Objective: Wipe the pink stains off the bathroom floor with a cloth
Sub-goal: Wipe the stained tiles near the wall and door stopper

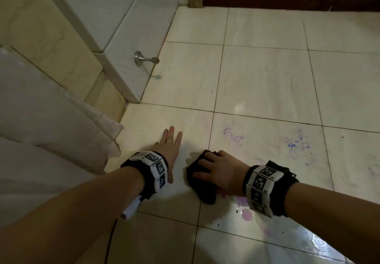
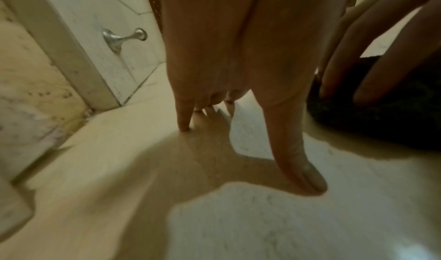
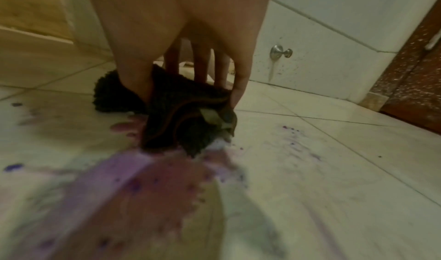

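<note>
Our right hand's fingers (image 1: 207, 162) are spread and bent down over the dark cloth (image 1: 198, 178), pressing it to the floor (image 1: 267, 83); in the right wrist view the thumb (image 3: 134, 79) and little finger (image 3: 241, 86) pinch its folded edges. The right hand (image 1: 223, 172) lies palm down, the forearm running off toward 4 o'clock. The cloth (image 3: 181, 120) sits at the edge of a pink puddle (image 3: 152, 179), which in the head view shows at 5 o'clock of the hand (image 1: 245, 215), partly behind the wrist band (image 1: 265, 187).

Our left hand's fingers (image 1: 171, 138) are straight and a little apart, flat on the tile, pointing to 12 o'clock; the left hand (image 1: 169, 148) holds nothing, just beside the cloth at its 9 o'clock. In the left wrist view the thumb (image 2: 298, 156) touches the floor.

Fainter purple smears (image 1: 233, 135) and blue specks (image 1: 296, 143) lie at 1 to 2 o'clock of the cloth. A metal door stop (image 1: 144, 58) sticks from the wall at 11 o'clock. The near puddle is blurred in the right wrist view. The cloth's underside is hidden.
</note>
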`<state>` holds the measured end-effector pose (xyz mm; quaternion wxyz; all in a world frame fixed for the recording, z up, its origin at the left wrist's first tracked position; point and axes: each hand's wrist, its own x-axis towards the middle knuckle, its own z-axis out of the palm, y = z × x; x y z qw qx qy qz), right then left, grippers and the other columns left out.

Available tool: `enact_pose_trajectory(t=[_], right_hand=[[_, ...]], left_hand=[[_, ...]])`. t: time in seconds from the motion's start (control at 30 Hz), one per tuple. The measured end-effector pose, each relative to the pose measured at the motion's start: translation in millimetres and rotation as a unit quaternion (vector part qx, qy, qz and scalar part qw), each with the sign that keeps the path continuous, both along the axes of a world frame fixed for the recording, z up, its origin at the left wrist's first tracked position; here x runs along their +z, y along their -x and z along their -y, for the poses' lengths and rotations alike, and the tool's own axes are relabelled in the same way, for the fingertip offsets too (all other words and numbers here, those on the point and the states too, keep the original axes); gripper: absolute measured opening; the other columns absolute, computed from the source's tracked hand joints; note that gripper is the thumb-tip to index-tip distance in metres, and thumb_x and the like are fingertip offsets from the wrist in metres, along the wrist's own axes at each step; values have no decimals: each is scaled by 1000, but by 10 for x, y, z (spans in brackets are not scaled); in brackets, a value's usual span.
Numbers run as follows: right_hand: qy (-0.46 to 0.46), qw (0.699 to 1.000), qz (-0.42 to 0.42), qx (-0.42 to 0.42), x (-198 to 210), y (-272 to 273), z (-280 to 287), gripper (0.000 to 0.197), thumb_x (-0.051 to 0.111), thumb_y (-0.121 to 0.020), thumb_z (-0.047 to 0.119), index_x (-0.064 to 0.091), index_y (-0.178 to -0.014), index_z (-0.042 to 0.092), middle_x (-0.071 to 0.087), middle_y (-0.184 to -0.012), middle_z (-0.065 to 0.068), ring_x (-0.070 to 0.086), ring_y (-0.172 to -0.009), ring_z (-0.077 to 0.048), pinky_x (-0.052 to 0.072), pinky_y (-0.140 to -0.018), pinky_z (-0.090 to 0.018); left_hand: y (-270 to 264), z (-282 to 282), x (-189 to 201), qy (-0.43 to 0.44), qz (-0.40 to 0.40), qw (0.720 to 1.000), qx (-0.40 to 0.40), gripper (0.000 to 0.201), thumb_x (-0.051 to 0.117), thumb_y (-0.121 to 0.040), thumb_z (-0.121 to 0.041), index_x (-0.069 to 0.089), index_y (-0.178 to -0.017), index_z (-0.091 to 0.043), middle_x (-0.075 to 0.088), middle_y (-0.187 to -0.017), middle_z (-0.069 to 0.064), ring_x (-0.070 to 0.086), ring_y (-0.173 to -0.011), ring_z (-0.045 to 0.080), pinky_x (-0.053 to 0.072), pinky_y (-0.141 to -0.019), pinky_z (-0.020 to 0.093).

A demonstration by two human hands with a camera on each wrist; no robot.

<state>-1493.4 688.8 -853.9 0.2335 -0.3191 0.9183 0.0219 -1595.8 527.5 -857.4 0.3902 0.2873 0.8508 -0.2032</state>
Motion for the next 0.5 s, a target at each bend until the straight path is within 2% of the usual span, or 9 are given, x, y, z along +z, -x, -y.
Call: enact_pose_trajectory(t=[0.13, 0.2, 0.27, 0.37, 0.5], right_hand=[[-10, 998, 51, -24, 115, 129, 98, 69, 66, -83, 28, 29, -140, 23, 37, -134, -10, 38, -120, -30, 39, -92, -40], [44, 992, 48, -111, 227, 338, 48, 59, 60, -85, 29, 32, -138, 24, 44, -123, -7, 48, -109, -28, 46, -84, -37], [90, 973, 2, -213, 310, 623, -121, 54, 57, -85, 29, 37, -135, 24, 48, -116, -7, 52, -103, -28, 49, -82, -37], [107, 934, -75, -333, 275, 1083, -517, 55, 59, -84, 23, 38, -134, 18, 50, -116, -12, 52, -104, -31, 48, -81, -37], [72, 898, -72, -428, -9, 1418, -833, 54, 55, -90, 22, 34, -140, 12, 46, -125, -18, 46, -112, -34, 44, -87, -39]], left_hand=[[28, -30, 40, -3, -3, 1000, 1, 140, 84, -65, -35, -28, -143, -6, -32, -148, 22, -21, -141, 36, 12, -118, 46], [39, -21, 24, -3, -4, 1000, 4, 139, 83, -66, -37, -28, -143, -8, -32, -149, 20, -21, -141, 35, 11, -118, 44], [39, -3, 7, -3, -11, 1000, -3, 139, 83, -65, -39, -28, -143, -8, -31, -150, 20, -21, -141, 35, 10, -118, 43], [31, -12, 15, -9, -17, 1000, -1, 139, 83, -66, -40, -28, -143, -8, -30, -150, 18, -20, -142, 33, 10, -119, 42], [16, -38, -10, -9, -24, 1000, 11, 141, 85, -63, -37, -28, -143, -8, -30, -151, 18, -18, -143, 32, 12, -119, 42]])
